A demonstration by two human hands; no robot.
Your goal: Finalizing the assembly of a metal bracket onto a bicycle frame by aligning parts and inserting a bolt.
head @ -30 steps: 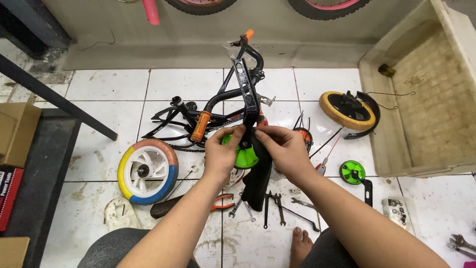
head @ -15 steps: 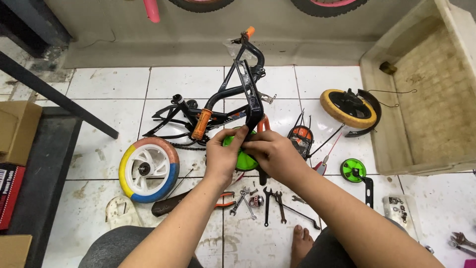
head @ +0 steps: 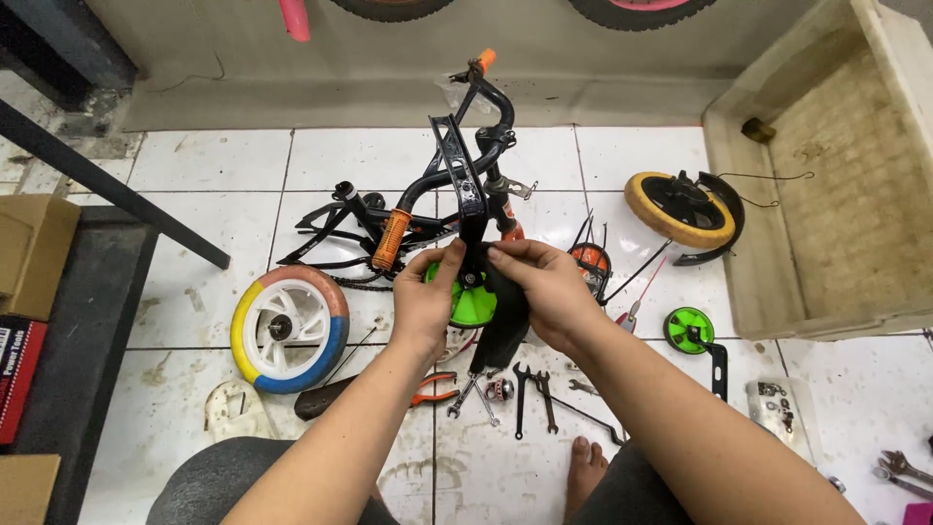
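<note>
A small black children's bicycle frame (head: 466, 185) with an orange handlebar grip (head: 392, 239) stands upended on the white tile floor. My left hand (head: 428, 306) and my right hand (head: 539, 287) meet at the frame's lower end, both gripping a bright green training wheel (head: 466, 301) and its black bracket (head: 501, 326) there. My fingertips pinch at the wheel's hub where it meets the frame. The palms hide most of the green wheel.
A yellow, orange and blue wheel (head: 287, 326) lies at left, a yellow-tyred wheel with fender (head: 680, 209) at right, a second green training wheel (head: 692, 331) beside it. Wrenches (head: 533, 394) and orange pliers (head: 432, 389) lie near my foot (head: 583, 467). A beige tub (head: 826, 175) stands at right, cardboard boxes (head: 34, 253) at left.
Both hands stay on the green wheel at the frame. My right fingers have shifted up toward the hub, and the black bracket hangs lower beneath my hands.
</note>
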